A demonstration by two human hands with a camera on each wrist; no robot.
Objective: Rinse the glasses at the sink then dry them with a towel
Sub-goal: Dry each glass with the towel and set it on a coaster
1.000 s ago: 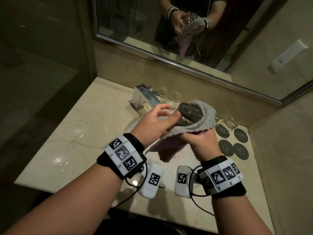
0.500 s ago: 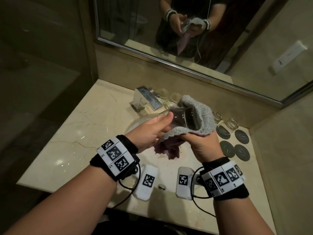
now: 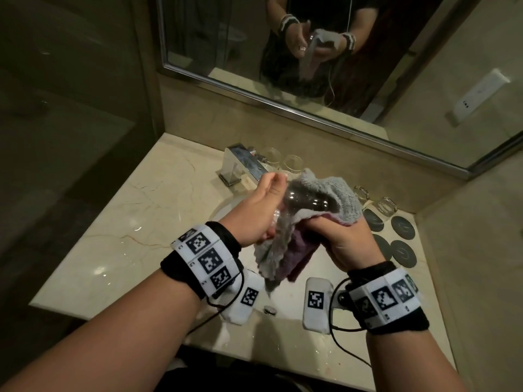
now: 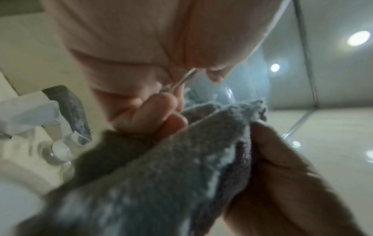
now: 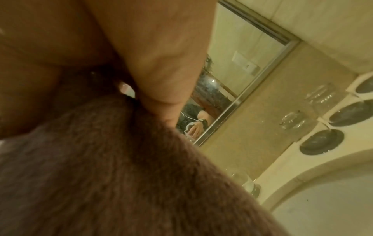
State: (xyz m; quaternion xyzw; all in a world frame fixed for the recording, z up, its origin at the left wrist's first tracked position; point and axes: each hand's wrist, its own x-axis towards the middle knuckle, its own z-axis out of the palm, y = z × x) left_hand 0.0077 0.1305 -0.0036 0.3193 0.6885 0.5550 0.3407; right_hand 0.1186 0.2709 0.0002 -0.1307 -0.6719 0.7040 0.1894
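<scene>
A clear glass lies on its side above the sink, half wrapped in a grey towel with a purple underside. My left hand grips the bare end of the glass with thumb and fingers. My right hand clutches the towel from below and cups the glass through it. The towel's loose end hangs down between my wrists. In the left wrist view my left fingers pinch the glass just above the towel. The towel fills the right wrist view.
A chrome faucet stands behind the sink basin. Two glasses stand beside it. Two more glasses stand at the back right next to several dark round coasters. A mirror hangs above the marble counter.
My left hand's fingers have closed on the glass's end and turned it inside the towel. The towel's loose end hangs lower. Both hands stay above the sink.
</scene>
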